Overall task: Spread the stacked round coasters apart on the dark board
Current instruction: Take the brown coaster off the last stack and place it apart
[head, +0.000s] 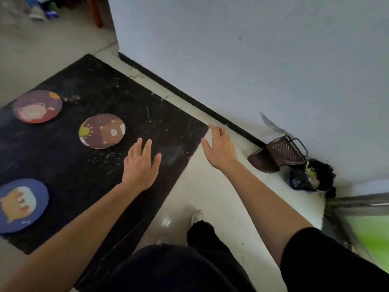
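Left hand: the left hand (pixel 141 165) is flat and open, fingers spread, holding nothing, over the dark board (pixel 117 98)
Right hand: the right hand (pixel 219 147) is open too and holds nothing; it is past the right corner of the board, over the pale floor (pixel 210 197)
Nearest coaster: the brown coaster (pixel 102 131) lies flat on the board, near the left hand's fingertips and up to their left, not touching them
Far coaster: the purple coaster (pixel 37 106) lies flat at the back left of the board, well apart from both hands
Blue coaster: the blue coaster (pixel 21 205) lies flat at the front left of the board, well apart from both hands
Spacing: the three coasters lie apart, none on top of another
Looks: all are round and thin; the brown one has a bear and a yellow sun, the blue one an orange and white animal, the purple one a blurry pink and white picture
Board: black and scratched, with white marks, on the floor
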Demonstrator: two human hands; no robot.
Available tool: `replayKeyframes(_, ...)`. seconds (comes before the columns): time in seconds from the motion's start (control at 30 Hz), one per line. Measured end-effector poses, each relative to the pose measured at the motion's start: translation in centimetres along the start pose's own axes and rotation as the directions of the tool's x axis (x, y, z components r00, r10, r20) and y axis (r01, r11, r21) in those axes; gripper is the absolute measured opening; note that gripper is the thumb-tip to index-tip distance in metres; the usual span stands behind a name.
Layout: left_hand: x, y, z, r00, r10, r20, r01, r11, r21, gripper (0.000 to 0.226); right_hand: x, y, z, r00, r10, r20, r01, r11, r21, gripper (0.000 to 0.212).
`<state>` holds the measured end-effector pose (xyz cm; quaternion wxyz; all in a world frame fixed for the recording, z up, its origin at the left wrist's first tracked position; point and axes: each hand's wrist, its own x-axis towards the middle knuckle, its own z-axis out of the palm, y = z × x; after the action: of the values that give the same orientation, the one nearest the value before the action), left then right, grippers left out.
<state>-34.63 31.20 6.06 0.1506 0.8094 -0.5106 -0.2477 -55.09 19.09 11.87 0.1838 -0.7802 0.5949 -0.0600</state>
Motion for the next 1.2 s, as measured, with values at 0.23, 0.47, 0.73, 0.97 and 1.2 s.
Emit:
replayKeyframes(0.23,3.3,-6.9,-1.0,0.884,-0.464,-0.059,0.421,0.844,-0.332,0.066,10.9,-8.4,6.4,0.938,-0.269,0.219,0.264,0.963,0.052,0.057)
replayKeyframes(0.47,8.8,-11.1,-0.8,0.549,-0.836,0.015,0.642,0.41,-0.648,0.068,19.4,-14.7,15.6,0.733,-0.44,0.519,0.387,0.897,0.214,0.063)
replayKeyframes(0.73,12.7,-11.5,0.8,0.362,-0.92,0.146,0.505,0.062,-0.861,0.069,21.8,-18.8,22.4,0.617,-0.3,0.728,0.135,0.951,0.277,0.075)
replayKeyframes(0.97,13.6,-10.9,1.1,0.414,-0.899,0.145,0.424,0.049,-0.905,0.066,22.6,-19.4,23.9,0.695,-0.224,0.683,0.001,0.95,0.311,0.073)
replayKeyframes(1.2,13.3,-10.8,0.4,0.353,-0.914,0.202,0.305,-0.092,-0.948,0.063,23.2,-20.3,23.0,0.767,-0.347,0.54,0.206,0.93,0.305,0.028)
